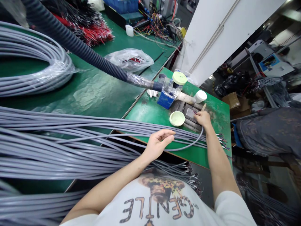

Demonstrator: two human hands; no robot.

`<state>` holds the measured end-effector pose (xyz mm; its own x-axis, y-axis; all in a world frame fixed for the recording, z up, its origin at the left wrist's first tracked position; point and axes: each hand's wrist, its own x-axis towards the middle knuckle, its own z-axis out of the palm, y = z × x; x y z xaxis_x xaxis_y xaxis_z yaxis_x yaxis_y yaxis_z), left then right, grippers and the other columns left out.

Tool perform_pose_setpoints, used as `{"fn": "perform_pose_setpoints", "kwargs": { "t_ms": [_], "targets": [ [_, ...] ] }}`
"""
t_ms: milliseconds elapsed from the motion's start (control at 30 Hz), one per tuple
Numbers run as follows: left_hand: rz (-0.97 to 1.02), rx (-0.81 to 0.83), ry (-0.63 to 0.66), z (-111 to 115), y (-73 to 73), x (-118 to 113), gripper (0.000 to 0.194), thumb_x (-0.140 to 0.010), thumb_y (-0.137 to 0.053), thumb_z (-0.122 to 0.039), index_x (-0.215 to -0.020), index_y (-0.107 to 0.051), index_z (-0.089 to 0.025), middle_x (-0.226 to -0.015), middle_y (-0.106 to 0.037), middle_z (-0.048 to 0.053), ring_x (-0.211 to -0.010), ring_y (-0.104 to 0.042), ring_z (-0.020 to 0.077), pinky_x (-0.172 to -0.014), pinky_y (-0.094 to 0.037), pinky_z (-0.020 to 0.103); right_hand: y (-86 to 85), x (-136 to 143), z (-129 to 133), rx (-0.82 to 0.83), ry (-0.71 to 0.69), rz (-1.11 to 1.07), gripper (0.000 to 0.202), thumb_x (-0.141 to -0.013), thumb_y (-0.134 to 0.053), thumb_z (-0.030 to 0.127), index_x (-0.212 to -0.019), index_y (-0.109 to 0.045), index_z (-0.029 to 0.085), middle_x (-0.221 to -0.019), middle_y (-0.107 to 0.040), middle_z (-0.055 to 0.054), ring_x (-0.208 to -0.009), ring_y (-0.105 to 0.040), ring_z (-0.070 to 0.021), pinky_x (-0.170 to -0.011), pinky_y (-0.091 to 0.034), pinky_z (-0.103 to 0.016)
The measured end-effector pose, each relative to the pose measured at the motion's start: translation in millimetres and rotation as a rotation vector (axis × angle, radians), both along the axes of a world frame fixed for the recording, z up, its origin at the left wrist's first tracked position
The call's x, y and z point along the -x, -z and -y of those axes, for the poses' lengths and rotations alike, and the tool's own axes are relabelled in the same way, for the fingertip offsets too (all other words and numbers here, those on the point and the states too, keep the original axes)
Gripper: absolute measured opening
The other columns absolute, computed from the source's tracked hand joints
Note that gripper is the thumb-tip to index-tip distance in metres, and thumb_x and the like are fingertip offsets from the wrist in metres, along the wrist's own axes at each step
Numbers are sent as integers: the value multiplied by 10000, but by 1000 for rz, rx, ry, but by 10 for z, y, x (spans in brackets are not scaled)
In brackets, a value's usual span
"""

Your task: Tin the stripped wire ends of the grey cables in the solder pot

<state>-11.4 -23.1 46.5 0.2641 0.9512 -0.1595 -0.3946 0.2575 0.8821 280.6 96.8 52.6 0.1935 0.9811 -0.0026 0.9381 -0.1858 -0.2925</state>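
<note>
My right hand (203,120) is closed around the end of a grey cable (198,139), which bends up into it from below. Thin dark wires at the cable's tip point at a small square silvery surface (190,113) in a dark metal frame; whether they touch it I cannot tell. A pale stick (203,107) stands out just beyond the fingers. My left hand (160,142) hovers over a bundle of grey cables (131,126), its thumb and fingers apart and nothing in them. A shallow pale-green dish (177,118) lies between the hands and the blue box (166,99).
A ribbed dark hose (94,59) crosses overhead to a pale nozzle beside the frame. A white jar (200,96) and a yellow-green lid (179,78) stand behind. Coiled cable (58,67) and a plastic bag (130,59) lie on the left table. A white panel (211,34) rises behind.
</note>
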Motion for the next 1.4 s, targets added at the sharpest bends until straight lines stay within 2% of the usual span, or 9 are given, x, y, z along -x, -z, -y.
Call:
{"fn": "perform_pose_setpoints", "kwargs": {
  "t_ms": [100, 167, 267, 367, 467, 633, 867, 1033, 1400],
  "targets": [
    [3, 15, -1, 6, 13, 13, 245, -734, -734, -338, -880, -716, -142, -677, -675, 24, -636, -604, 119, -617, -470, 221, -168, 103, 196, -21, -8, -76, 370, -728, -601, 402, -454, -501, 173, -433, -421, 30, -472, -418, -105, -488, -267, -248],
    [9, 32, 7, 7, 22, 10, 250, -733, -735, -342, -879, -720, -140, -669, -676, 25, -631, -602, 119, -612, -467, 220, -308, 245, 423, -18, -19, -202, 423, -803, -534, 486, -535, -570, 162, -470, -509, 20, -432, -440, -97, -456, -301, -233],
    [40, 63, 43, 11, 31, -38, 265, -728, -739, -347, -885, -723, -135, -670, -681, 30, -621, -593, 113, -610, -462, 220, -473, 539, 811, 34, -61, -656, 438, -804, -588, 512, -576, -626, 140, -577, -622, -15, -399, -456, -72, -411, -318, -214],
    [86, 103, 94, 31, 29, -121, 294, -720, -747, -347, -922, -726, -134, -706, -694, 38, -628, -584, 108, -609, -455, 219, -513, 825, 1110, 106, -87, -853, 388, -806, -622, 488, -649, -686, 138, -502, -586, 4, -366, -441, -63, -373, -294, -196],
    [128, 131, 119, 61, 27, -181, 313, -711, -758, -339, -952, -727, -142, -731, -695, 36, -631, -567, 98, -598, -439, 210, -455, 1014, 1271, 152, -113, -923, 377, -819, -617, 479, -667, -695, 143, -456, -560, 15, -344, -431, -66, -356, -283, -195],
    [171, 115, 107, 101, 56, -185, 334, -699, -770, -343, -965, -725, -146, -689, -660, 15, -580, -509, 76, -576, -412, 203, -408, 1148, 1362, 131, -173, -890, 440, -834, -604, 453, -505, -578, 162, -400, -508, 26, -343, -429, -69, -376, -304, -201],
    [192, 131, 37, 116, 50, -181, 308, -672, -786, -345, -889, -711, -139, -714, -683, 28, -604, -541, 90, -561, -398, 203, -469, 1213, 1379, 148, -205, -796, 422, -833, -593, 432, -504, -575, 168, -394, -507, 30, -353, -443, -75, -384, -331, -195],
    [206, 123, 30, 108, -3, -178, 245, -696, -768, -330, -840, -708, -142, -690, -674, 13, -579, -525, 74, -553, -387, 194, -446, 1225, 1394, 181, -217, -796, 395, -828, -604, 416, -525, -595, 161, -415, -527, 28, -357, -447, -69, -384, -331, -188],
    [125, 137, -12, 79, -22, -195, 253, -698, -755, -373, -762, -696, -135, -622, -660, 13, -553, -532, 87, -538, -388, 206, -396, 1209, 1408, 150, -213, -823, 439, -847, -578, 446, -509, -575, 166, -401, -507, 24, -357, -443, -77, -388, -331, -204]
  ]
}}
